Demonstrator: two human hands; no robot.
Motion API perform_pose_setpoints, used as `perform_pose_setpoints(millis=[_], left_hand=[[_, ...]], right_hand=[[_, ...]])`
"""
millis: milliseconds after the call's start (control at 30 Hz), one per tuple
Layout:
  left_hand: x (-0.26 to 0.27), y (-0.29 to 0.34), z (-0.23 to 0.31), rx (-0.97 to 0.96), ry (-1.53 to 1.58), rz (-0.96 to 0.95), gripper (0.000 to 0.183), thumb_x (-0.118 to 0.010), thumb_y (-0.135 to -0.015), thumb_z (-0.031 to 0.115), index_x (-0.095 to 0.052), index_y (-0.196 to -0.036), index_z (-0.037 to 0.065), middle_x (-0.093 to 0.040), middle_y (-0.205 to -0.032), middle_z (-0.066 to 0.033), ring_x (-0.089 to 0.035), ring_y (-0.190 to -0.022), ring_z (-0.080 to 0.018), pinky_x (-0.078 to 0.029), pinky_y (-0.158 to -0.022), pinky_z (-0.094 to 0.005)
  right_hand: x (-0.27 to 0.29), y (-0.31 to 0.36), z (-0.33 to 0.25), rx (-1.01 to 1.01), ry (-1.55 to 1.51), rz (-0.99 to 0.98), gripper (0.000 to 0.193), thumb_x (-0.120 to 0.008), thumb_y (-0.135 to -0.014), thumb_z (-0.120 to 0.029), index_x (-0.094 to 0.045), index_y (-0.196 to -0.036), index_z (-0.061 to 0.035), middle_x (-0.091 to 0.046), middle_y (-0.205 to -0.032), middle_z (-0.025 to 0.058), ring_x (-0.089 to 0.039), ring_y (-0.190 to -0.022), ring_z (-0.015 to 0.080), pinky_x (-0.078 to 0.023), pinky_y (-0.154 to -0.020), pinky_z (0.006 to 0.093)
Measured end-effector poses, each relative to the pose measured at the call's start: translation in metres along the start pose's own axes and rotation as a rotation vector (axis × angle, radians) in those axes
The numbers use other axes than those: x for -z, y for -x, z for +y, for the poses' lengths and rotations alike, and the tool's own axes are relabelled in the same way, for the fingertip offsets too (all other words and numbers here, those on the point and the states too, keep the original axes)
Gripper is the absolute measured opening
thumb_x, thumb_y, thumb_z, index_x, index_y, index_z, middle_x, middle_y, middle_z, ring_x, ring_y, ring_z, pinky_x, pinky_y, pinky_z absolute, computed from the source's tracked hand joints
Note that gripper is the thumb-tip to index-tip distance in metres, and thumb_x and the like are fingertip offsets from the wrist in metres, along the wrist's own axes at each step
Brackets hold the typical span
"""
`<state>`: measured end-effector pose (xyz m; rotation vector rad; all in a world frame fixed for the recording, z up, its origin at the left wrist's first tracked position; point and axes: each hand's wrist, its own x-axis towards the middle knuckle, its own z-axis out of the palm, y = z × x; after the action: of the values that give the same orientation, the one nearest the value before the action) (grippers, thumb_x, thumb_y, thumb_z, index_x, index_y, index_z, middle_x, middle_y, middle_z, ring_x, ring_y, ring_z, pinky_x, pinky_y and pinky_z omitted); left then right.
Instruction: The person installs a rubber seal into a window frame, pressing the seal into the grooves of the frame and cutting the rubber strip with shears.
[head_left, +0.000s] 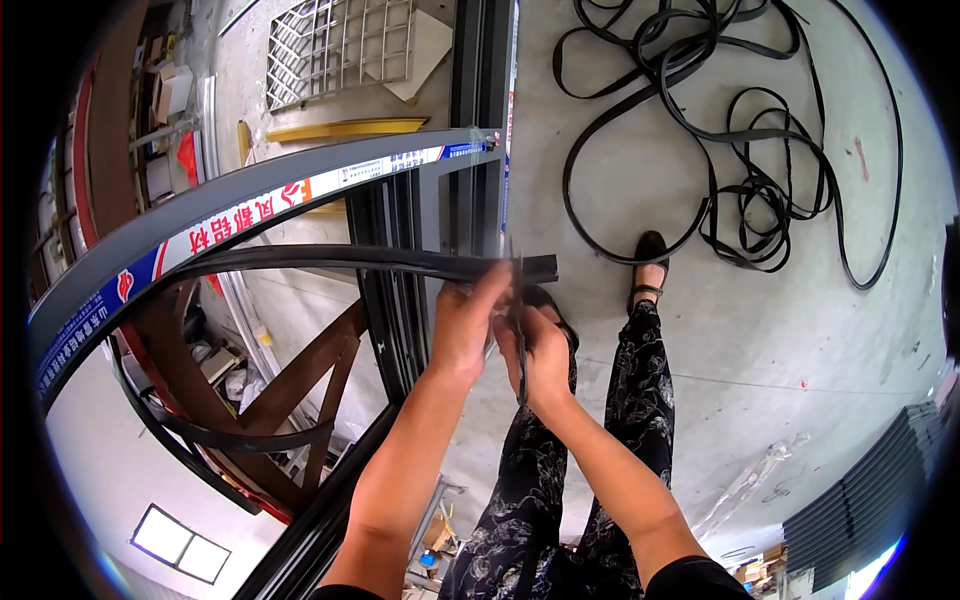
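I see my left hand (468,325) pinching the black rubber strip (400,262) near its free end, just off the corner of the dark window frame (420,200). My right hand (540,355) is clenched around a thin dark tool (520,330), probably scissors, crossing the strip beside my left fingers. The blade sits so close to those fingers that a slip could nick them. The strip could also spring away if my pinch loosens, and the loose coil (740,150) near my foot could trip me

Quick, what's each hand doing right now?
Left hand: closed on the black rubber strip.
Right hand: closed on scissors.
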<state>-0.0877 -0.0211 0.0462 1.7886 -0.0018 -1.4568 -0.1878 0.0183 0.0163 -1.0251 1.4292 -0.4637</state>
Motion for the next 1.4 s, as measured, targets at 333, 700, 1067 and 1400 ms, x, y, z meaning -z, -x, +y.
perform_pose_setpoints(millis=[333,700,1067,1400], left_hand=[[0.019,-0.001,-0.007,0.040,0.007,-0.004,0.020,-0.072,-0.082,0.022,-0.066,-0.090,0.004,-0.064,-0.082,-0.0010,-0.057,-0.076,-0.0110,-0.043,-0.071,-0.0264],[0.033,0.005,-0.006,0.042,-0.079,-0.032,0.023,-0.071,-0.083,0.026,-0.059,-0.089,0.008,-0.056,-0.078,0.0011,-0.053,-0.071,-0.0090,-0.042,-0.064,-0.0236],[0.126,-0.056,0.023,-0.438,-0.871,0.181,0.018,-0.070,-0.081,0.019,-0.064,-0.079,0.003,-0.061,-0.072,-0.0054,-0.058,-0.070,-0.0150,-0.046,-0.067,-0.0306],[0.130,-0.024,-0.012,-0.671,-1.002,0.413,0.023,-0.073,-0.076,0.023,-0.065,-0.085,0.003,-0.065,-0.081,-0.0150,-0.064,-0.076,-0.0314,-0.049,-0.069,-0.0390]], right_hand=[[-0.006,0.024,0.005,-0.264,-0.211,-0.116,0.031,-0.066,-0.084,-0.026,-0.057,-0.078,0.0039,-0.055,-0.059,0.0160,-0.054,-0.053,0.0257,-0.044,-0.054,0.0363],[0.016,0.017,0.010,-0.070,-0.137,0.091,0.029,-0.069,-0.084,-0.015,-0.057,-0.068,0.0057,-0.046,-0.054,0.0109,-0.044,-0.053,0.0159,-0.039,-0.050,0.0325],[0.015,0.071,0.032,-0.063,0.279,-0.137,0.020,-0.067,-0.078,-0.016,-0.053,-0.078,-0.0023,-0.056,-0.067,0.0189,-0.054,-0.065,0.0431,-0.044,-0.057,0.0450],[-0.121,0.137,-0.272,0.904,0.228,-0.484,0.014,-0.055,-0.079,-0.013,-0.057,-0.089,-0.0036,-0.053,-0.075,0.0110,-0.056,-0.071,0.0272,-0.046,-0.060,0.0401]])
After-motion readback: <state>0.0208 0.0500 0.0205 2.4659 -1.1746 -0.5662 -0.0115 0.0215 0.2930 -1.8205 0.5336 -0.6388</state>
